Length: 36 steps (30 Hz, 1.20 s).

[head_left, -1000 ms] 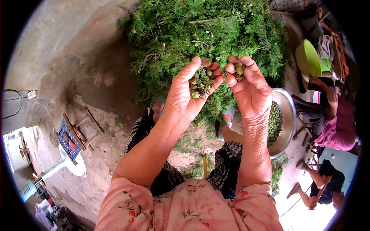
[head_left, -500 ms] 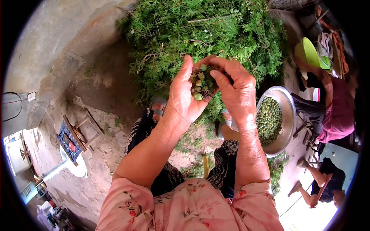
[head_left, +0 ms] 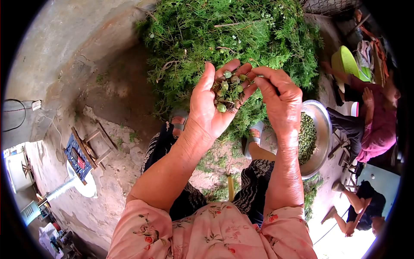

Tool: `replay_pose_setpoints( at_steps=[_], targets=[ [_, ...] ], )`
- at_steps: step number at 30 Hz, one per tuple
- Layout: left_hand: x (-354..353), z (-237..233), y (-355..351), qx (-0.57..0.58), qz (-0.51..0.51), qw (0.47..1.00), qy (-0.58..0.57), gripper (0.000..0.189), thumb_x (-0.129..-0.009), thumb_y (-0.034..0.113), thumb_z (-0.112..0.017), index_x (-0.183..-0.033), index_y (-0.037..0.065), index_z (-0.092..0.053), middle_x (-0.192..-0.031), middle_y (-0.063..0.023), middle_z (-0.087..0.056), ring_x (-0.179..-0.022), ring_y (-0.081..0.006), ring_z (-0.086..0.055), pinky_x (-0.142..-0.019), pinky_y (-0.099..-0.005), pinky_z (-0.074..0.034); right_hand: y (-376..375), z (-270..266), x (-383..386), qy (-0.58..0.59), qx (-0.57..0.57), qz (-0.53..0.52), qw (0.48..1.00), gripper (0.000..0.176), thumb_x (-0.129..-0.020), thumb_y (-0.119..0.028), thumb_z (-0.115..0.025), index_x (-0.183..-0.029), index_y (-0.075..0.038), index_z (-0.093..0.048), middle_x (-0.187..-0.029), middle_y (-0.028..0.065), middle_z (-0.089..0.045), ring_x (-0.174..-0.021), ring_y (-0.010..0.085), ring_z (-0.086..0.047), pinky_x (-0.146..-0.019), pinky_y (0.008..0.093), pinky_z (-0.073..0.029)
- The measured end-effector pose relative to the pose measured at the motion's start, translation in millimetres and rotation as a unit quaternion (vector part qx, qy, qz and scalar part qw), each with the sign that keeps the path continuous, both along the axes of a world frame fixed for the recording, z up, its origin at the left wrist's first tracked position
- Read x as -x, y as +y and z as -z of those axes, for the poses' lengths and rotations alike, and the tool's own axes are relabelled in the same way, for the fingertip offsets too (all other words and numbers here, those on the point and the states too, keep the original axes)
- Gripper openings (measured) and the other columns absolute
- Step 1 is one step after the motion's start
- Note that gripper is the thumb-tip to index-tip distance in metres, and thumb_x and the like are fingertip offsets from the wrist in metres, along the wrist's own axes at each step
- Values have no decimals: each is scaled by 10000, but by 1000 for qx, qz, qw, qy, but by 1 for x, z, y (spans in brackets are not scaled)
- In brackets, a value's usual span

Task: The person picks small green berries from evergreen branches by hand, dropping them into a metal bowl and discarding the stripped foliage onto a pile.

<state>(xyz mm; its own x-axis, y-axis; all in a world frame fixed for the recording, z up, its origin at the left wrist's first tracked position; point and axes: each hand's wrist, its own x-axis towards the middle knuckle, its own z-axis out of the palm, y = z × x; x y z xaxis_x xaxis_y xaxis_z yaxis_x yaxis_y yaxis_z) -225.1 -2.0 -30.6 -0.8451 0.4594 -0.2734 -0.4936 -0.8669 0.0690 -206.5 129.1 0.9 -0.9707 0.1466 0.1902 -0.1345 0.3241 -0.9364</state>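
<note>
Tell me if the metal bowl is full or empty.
Partly filled: the metal bowl holds a layer of small green pods, its rim bare above them.

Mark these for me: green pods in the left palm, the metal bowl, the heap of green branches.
green pods (head_left: 225, 90), head view, middle of the cluster.
metal bowl (head_left: 323, 128), head view, bare inner wall near the right rim.
heap of green branches (head_left: 224, 30), head view, centre of the foliage.

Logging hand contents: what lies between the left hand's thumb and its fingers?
In the head view, a clump of small green pods rests in the cupped left hand; the right hand touches its edge.
</note>
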Motion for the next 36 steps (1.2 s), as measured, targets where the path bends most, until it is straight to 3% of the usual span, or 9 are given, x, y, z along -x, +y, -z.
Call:
replay_pose_setpoints(
  at_steps=[2, 7, 11, 14, 17, 20, 28, 31, 36],
  targets=[
    [0, 13, -3, -25, 25, 998, 43, 527, -950, 428, -303, -1177, -17, -473, -1124, -166, -552, -1061, -272, -526, -936, -411, -427, -1, 1, 1, 82, -172, -20, 982, 253, -722, 48, -625, -955, -42, -662, -814, 85, -639, -699, 175, -589, -635, 280, -494],
    [-2, 3, 1, 23, 27, 999, 4, 518, -950, 425, -319, -1153, -20, -491, -1087, -147, -565, -1031, -256, -538, -947, -418, -416, -4, 1, 0, 70, -176, -6, 982, 178, -743, 35, -617, -905, -30, -649, -760, 69, -624, -637, 155, -569, -577, 254, -473],
    [-2, -8, 3, 1, 16, 1000, -18, 507, -950, 417, -334, -1124, -28, -503, -1055, -134, -574, -1003, -252, -550, -928, -416, -429, 5, -12, 0, -115, 418, 9, 901, 226, -830, -40, -533, -1044, 31, -519, -818, 104, -578, -530, 87, -457, -433, 196, -335],
    [-4, -8, 3, 20, 21, 999, -18, 490, -947, 416, -351, -1085, -23, -518, -1040, -127, -577, -993, -246, -555, -918, -405, -439, 4, -10, -2, -98, 502, -15, 859, 242, -814, -70, -569, -1026, 40, -533, -796, 112, -578, -511, 79, -447, -434, 193, -335],
    [-6, 9, 0, 2, 38, 999, 30, 460, -941, 427, -358, -1064, 13, -513, -1011, -111, -581, -988, -235, -552, -930, -423, -423, -5, -18, -1, -148, 215, 7, 965, 63, -825, -16, -594, -861, -4, -645, -795, 51, -644, -544, 56, -490, -397, 171, -341],
    [-9, 4, 0, 85, 56, 995, -13, 469, -926, 460, -386, -1061, 42, -551, -1013, -74, -589, -977, -190, -558, -908, -377, -436, -14, -6, -1, 11, -47, -16, 999, 149, -761, 8, -620, -883, -61, -671, -791, 57, -633, -661, 147, -577, -607, 264, -490],
    [-12, 2, 4, 117, 55, 991, -35, 451, -919, 455, -414, -1048, 47, -558, -993, -71, -592, -916, -194, -570, -831, -355, -470, -12, 2, 0, 21, -165, -49, 985, 129, -751, -8, -616, -857, -65, -662, -775, 71, -625, -676, 200, -580, -649, 294, -479],
    [-11, 11, 3, 95, 55, 994, -10, 475, -928, 438, -395, -1075, 12, -547, -1020, -103, -587, -956, -230, -558, -866, -386, -450, -8, 1, 2, -32, 37, -36, 998, 81, -789, -40, -621, -862, -28, -652, -740, 58, -638, -585, 145, -548, -562, 261, -459],
    [-6, 7, 2, 11, 26, 1000, -11, 533, -952, 412, -315, -1167, -48, -479, -1156, -185, -533, -1091, -303, -503, -966, -454, -393, 6, -1, 1, -159, 387, -19, 908, 158, -854, -123, -597, -913, 22, -610, -775, 86, -626, -488, 89, -471, -416, 175, -330]
  ],
)
